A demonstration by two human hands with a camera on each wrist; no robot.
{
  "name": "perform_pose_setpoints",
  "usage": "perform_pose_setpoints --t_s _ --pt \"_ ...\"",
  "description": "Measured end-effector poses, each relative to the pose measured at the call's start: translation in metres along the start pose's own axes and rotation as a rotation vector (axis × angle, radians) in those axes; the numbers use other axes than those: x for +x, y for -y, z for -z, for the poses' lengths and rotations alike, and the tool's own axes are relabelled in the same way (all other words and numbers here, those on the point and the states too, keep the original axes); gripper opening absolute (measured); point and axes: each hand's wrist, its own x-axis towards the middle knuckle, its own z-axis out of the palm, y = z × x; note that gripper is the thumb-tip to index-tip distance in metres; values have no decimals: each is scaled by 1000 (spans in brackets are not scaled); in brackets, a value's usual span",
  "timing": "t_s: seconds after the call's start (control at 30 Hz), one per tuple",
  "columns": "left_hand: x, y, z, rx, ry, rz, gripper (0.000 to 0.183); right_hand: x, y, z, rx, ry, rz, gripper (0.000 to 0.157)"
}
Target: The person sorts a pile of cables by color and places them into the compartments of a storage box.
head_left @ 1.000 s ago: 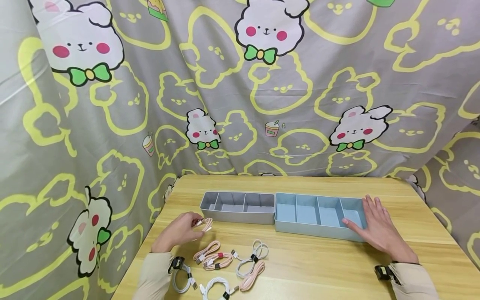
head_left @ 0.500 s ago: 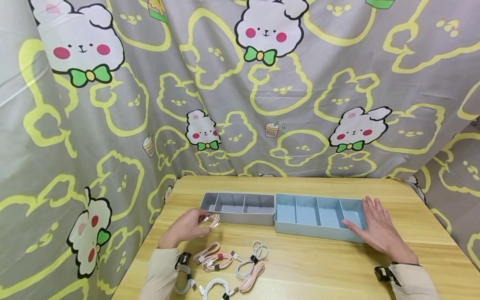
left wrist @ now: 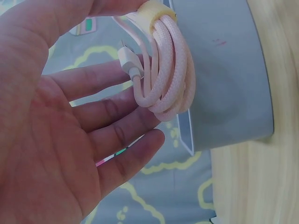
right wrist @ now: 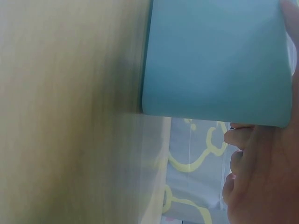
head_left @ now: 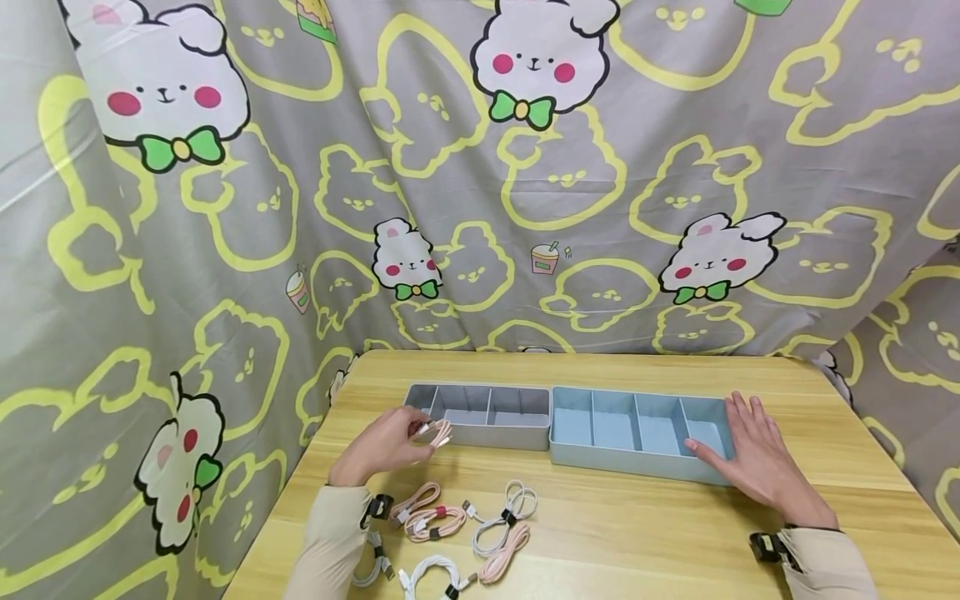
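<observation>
My left hand (head_left: 381, 447) pinches a coiled pink USB cable (head_left: 442, 432) just in front of the left end of the grey divided box (head_left: 491, 436). In the left wrist view, thumb and forefinger meet at the yellowish strap around the braided cable (left wrist: 175, 74), with a white plug hanging beside the loops. The other fingers are spread behind the coil. My right hand (head_left: 759, 461) rests against the right end of the light blue divided box (head_left: 630, 461), its fingers stretched along that end and its thumb over the front rim. The compartments that show hold nothing.
Several coiled cables lie on the wooden table (head_left: 622, 542) in front of the boxes: pink ones (head_left: 505, 553), a white one (head_left: 433, 567) and grey ones (head_left: 491, 533). A patterned curtain (head_left: 480, 192) hangs behind and to the left.
My left hand has moved right and slightly away from me with the pink cable, from beside the grey box's left corner to its front rim. The right hand has stayed still.
</observation>
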Motion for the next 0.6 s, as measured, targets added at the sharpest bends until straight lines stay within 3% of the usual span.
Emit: perform_pose_setpoints --t_s 0.17,0.6 --pt "4 -5 0 -6 -2 28 31 0 -1 -1 -3 -4 1 110" --pt "13 -18 3 -12 -1 1 29 0 -1 -2 -6 -5 2 109"
